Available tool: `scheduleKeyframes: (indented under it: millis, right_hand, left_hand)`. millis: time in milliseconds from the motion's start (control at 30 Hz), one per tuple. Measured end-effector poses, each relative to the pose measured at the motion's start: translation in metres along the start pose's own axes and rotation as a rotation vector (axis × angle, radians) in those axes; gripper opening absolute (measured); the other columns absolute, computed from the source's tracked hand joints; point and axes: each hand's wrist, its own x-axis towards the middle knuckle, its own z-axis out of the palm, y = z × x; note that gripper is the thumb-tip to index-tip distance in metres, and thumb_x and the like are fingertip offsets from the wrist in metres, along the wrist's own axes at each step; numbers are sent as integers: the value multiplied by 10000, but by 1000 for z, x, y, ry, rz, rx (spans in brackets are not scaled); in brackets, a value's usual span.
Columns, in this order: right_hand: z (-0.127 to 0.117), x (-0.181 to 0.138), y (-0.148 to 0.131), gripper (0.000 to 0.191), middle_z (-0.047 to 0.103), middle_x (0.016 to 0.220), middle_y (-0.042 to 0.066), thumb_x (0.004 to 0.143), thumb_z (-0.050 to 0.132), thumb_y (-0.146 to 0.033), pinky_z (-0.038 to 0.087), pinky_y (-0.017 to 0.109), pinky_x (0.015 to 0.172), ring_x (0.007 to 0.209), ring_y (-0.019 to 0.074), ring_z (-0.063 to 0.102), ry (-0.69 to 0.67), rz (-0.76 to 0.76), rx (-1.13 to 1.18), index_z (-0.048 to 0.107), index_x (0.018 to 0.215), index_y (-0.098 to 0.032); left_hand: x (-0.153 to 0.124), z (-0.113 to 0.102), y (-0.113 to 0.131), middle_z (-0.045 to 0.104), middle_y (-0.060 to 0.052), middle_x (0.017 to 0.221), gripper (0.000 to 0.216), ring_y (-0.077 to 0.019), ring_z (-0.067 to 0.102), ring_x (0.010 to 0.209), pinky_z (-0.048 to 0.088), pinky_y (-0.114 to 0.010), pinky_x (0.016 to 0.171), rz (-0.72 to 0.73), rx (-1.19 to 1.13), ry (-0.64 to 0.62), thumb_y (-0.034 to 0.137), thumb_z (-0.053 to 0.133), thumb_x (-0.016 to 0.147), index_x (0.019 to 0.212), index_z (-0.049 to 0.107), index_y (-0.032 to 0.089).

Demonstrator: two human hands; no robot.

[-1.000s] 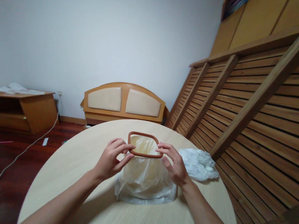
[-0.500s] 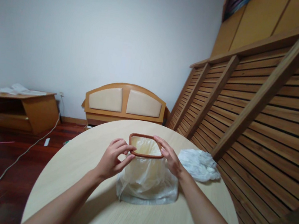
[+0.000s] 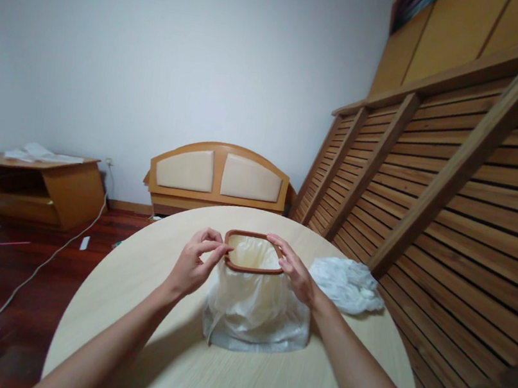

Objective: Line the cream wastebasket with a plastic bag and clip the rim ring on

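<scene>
A small trash bin stands on the round table, topped by a brown rounded-square rim ring (image 3: 255,270). A thin white plastic bag (image 3: 251,313) lines it and hangs down around its outside, spreading onto the tabletop. My left hand (image 3: 197,261) pinches the left side of the ring, thumb and forefinger together. On the opposite side, my right hand (image 3: 294,272) grips the ring's right edge, fingers over the far corner and thumb nearer. The bag covers most of the bin's body.
A crumpled pile of white plastic bags (image 3: 347,285) lies right of the bin on the pale round table (image 3: 230,384). Wooden slatted panels (image 3: 489,215) lean along the right. Beyond are a headboard (image 3: 215,200) and a low cabinet (image 3: 72,192). A cable (image 3: 41,265) crosses the floor.
My left thumb has moved up from below the ring's front left corner to its left side, closing against the forefinger. My right hand stays at the right edge.
</scene>
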Motion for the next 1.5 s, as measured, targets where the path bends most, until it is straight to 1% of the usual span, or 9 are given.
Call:
scheduleKeyframes:
  millis: [33,100,167,467,667,967,1067,1267,1500]
  right_hand:
    - [0,0,0,599,474,1511,94,928,459,-615,227,516,1208,1439,287,367,-1,-3,-4,516,1409,-263]
    - [0,0,-1,600,473,1511,93,929,456,-618,230,511,1209,1440,285,366,-2,-2,-8,515,1410,-264]
    - [0,1,-1,604,478,1506,95,927,456,-626,230,513,1209,1440,287,365,0,-3,-13,520,1406,-264]
    - [0,-1,-1,636,450,1523,102,916,483,-647,209,520,1216,1457,283,335,-23,11,-8,485,1424,-264]
    - [2,-1,2,701,418,1542,111,877,492,-709,216,527,1209,1456,289,336,-22,44,38,473,1418,-265]
    - [7,-1,3,700,379,1566,107,872,502,-691,208,518,1216,1481,285,291,-20,52,93,452,1429,-271]
    - [7,-1,2,714,379,1565,111,867,506,-699,201,514,1218,1484,282,284,-24,60,98,444,1430,-265]
    - [10,-1,1,863,309,1601,128,795,560,-771,167,498,1231,1504,280,235,-45,71,127,384,1463,-254]
    - [10,-2,7,814,329,1596,123,814,588,-725,173,501,1229,1496,288,255,-32,60,148,407,1455,-257]
  left_hand:
    - [1,1,-3,658,-121,1169,321,-246,601,1117,488,-425,968,-28,-26,4,421,525,962,1061,751,216]
    - [3,5,-9,539,-121,1435,388,-274,489,1333,390,-490,1117,-75,-93,-44,459,530,954,1236,674,234]
    - [2,9,-16,477,-112,1512,461,-271,429,1404,324,-508,1175,-125,-169,-106,486,504,960,1338,598,237]
    - [-3,17,-22,554,-121,1445,487,-275,474,1375,319,-503,1187,-262,-298,-121,516,503,946,1294,611,194]
    - [-4,17,-24,562,-118,1437,490,-275,484,1365,332,-499,1178,-249,-276,-122,530,499,946,1295,611,206]
    - [-2,17,-24,528,-153,1455,550,-311,456,1379,310,-531,1177,-194,-232,-154,584,496,928,1303,599,194]
    - [-2,17,-20,494,-153,1479,575,-312,422,1400,275,-536,1192,-216,-215,-188,579,525,915,1342,557,195]
    - [-3,22,-17,415,-177,1508,722,-325,363,1428,246,-526,1207,-224,-210,-201,608,611,852,1408,454,173]
    - [-5,27,-23,425,-191,1475,754,-335,375,1406,254,-522,1200,-190,-194,-178,634,601,840,1396,441,151]
